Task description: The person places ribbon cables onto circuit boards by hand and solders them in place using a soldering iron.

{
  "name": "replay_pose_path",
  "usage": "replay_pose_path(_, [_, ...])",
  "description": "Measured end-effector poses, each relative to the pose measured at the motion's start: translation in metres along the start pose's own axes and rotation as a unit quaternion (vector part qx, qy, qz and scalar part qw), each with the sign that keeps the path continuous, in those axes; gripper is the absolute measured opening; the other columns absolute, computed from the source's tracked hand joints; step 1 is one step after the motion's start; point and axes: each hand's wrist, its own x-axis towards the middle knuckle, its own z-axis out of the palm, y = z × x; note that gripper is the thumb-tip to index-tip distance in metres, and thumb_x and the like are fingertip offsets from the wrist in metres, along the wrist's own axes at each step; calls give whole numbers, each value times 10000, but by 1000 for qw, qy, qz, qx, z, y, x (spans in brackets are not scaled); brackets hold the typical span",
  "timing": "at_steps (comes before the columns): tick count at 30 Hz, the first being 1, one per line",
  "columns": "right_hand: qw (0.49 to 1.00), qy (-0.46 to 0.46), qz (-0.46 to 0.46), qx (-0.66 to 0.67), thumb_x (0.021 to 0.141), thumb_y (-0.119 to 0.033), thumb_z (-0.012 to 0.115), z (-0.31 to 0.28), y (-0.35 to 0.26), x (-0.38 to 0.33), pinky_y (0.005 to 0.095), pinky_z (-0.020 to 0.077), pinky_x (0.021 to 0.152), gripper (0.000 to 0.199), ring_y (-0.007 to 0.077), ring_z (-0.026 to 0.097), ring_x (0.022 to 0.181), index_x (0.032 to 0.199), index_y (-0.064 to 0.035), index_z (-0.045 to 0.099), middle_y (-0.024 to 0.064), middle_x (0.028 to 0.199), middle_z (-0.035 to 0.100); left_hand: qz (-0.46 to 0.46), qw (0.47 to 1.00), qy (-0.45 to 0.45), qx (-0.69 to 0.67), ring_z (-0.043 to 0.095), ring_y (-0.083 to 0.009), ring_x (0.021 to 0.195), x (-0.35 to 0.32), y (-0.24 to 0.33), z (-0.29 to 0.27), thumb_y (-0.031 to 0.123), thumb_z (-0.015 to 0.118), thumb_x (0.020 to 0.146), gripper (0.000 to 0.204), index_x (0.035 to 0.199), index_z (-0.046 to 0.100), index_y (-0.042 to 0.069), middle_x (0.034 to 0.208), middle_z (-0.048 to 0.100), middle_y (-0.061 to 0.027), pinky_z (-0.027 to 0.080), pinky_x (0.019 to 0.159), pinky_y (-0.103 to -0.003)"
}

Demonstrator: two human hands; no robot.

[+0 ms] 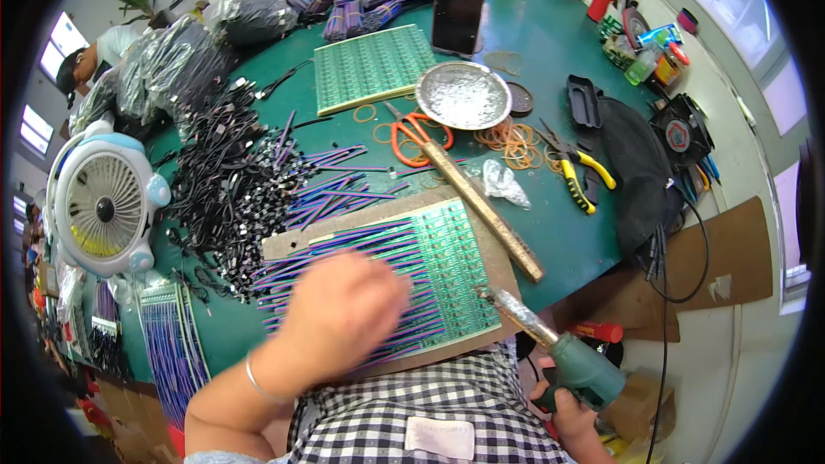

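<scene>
My right hand (569,411) grips the green handle of a soldering gun (593,369). Its silvery barrel reaches up and left, with the tip at the right edge of a green circuit board panel (455,258). Purple and dark wires (369,245) lie in rows across the left part of that panel, which rests on a brown board (507,271). Over the wires is my left hand (344,301), somewhat blurred by motion. Its fingers look curled closed; what they hold, if anything, is hidden.
Black cables (228,180) are heaped at left, beside a white fan (105,206). Ahead stand a metal dish (464,94), a phone (458,9) and another green panel (374,66). Orange scissors (417,137), a long bar (481,210) and yellow-handled pliers (576,167) lie nearer. A co-worker (99,60) is at far left.
</scene>
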Motion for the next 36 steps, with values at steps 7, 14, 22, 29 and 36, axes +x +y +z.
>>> replay_pose_path(7, [999,1,37,14,859,-285,587,1,-2,6,277,471,459,521,189,601,571,1185,91,433,180,1054,593,-133,986,47,91,579,-315,971,30,-129,-13,108,633,773,288,1056,611,55,1018,625,-137,459,838,-388])
replay_pose_path(14, [999,17,5,38,868,-247,584,3,-2,8,303,515,610,510,197,618,693,1232,79,439,175,1106,593,-146,964,-125,185,558,-271,1017,38,-123,2,265,710,748,531,1222,537,103,1026,622,-102,346,922,-420])
replay_pose_path(22, [1000,20,7,19,860,-303,600,6,3,8,292,502,494,549,208,609,618,1213,69,403,195,1086,565,-148,964,-177,135,571,-287,875,40,-117,5,79,636,727,245,971,624,60,842,585,-99,421,799,-395])
replay_pose_path(29, [999,28,-1,20,863,-288,591,8,7,9,296,504,493,545,208,607,615,1218,77,396,201,1081,568,-51,992,-17,113,562,-347,834,28,-131,14,20,565,795,165,955,525,14,810,581,-126,447,716,-416])
replay_pose_path(36, [999,9,4,39,859,-226,590,10,4,14,315,508,615,496,200,614,651,1222,82,448,182,1069,610,-189,936,152,-254,510,-128,847,33,-125,7,77,413,975,228,1196,459,44,899,518,-40,428,797,-285])
